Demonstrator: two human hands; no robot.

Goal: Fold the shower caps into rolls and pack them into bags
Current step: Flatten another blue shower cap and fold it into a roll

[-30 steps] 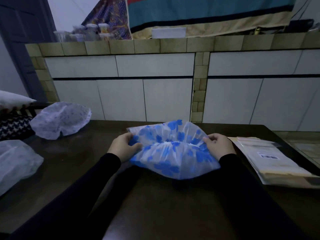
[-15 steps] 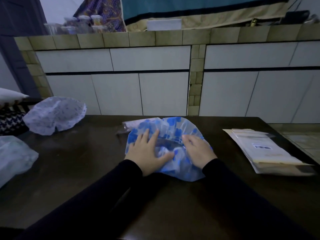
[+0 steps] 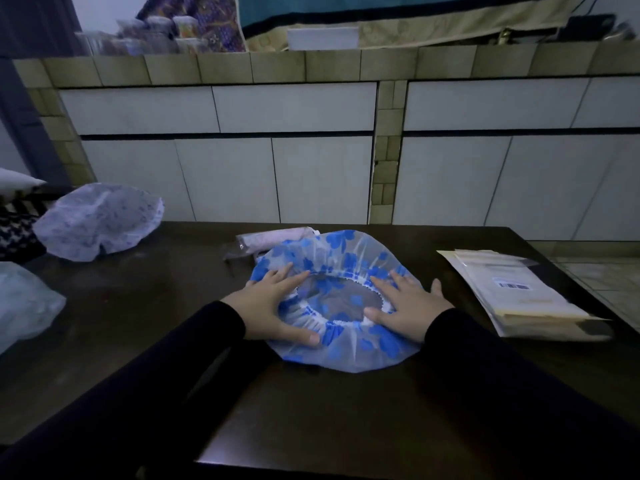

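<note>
— Where's the blue-flowered shower cap [image 3: 349,344]?
— Flat under both palms, opening up.
— Hands?
— Left hand [image 3: 268,308] and right hand [image 3: 407,308] splayed, fingers apart, pressing its gathered rim; bags [image 3: 519,299] lie right of the right hand.

I see the blue-flowered shower cap [image 3: 341,299] spread flat on the dark table [image 3: 346,410], its elastic opening facing up. My left hand [image 3: 273,313] and right hand [image 3: 407,306] press down on either side of that opening, fingers [image 3: 381,284] splayed, nothing gripped. A rolled cap in a clear bag [image 3: 273,239] lies just behind. A stack of empty bags [image 3: 519,292] sits to the right, and two pale caps [image 3: 100,221] lie at the far left.
</note>
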